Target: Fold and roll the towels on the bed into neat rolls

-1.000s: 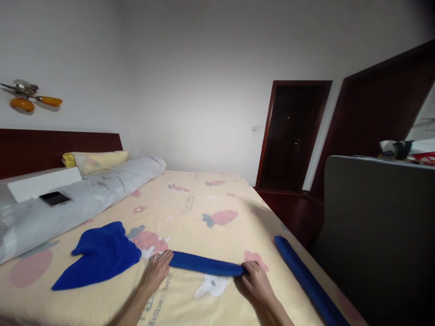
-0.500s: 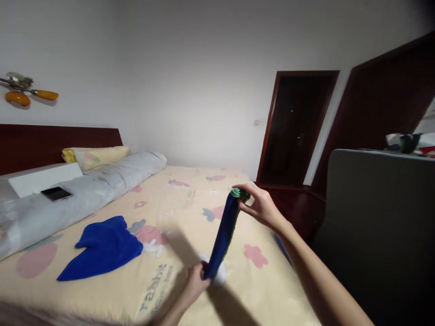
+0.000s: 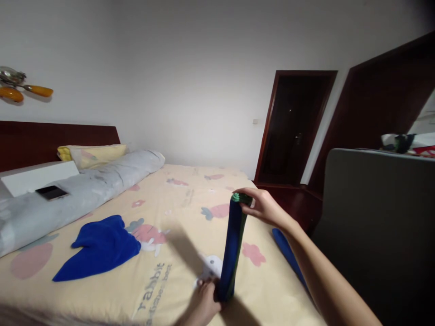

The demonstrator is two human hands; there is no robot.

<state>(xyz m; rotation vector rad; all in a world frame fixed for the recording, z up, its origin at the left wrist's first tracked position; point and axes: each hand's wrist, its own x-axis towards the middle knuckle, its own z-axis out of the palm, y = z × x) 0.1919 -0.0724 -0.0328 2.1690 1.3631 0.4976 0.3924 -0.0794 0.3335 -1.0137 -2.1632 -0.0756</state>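
A long, narrow dark-blue folded cloth with green at its top end stands nearly upright over the bed. My right hand pinches that top end between thumb and fingers. Down at the lower end, my left hand grips the same cloth close to the bedsheet; part of its fingers is hidden. To the left lies a crumpled bright-blue cloth, flat on the sheet and apart from both hands. Another blue strip of fabric rests near the bed's right edge, partly covered by my right forearm.
The bed has a cream printed sheet. Along its left side lie a long grey bolster, a phone, a white box and a yellow pillow. A dark grey panel stands at right, before a dark door.
The folded cloth has gone from a slant to nearly upright. My left hand has moved down and slightly right with its lower end; my right hand still pinches the top.
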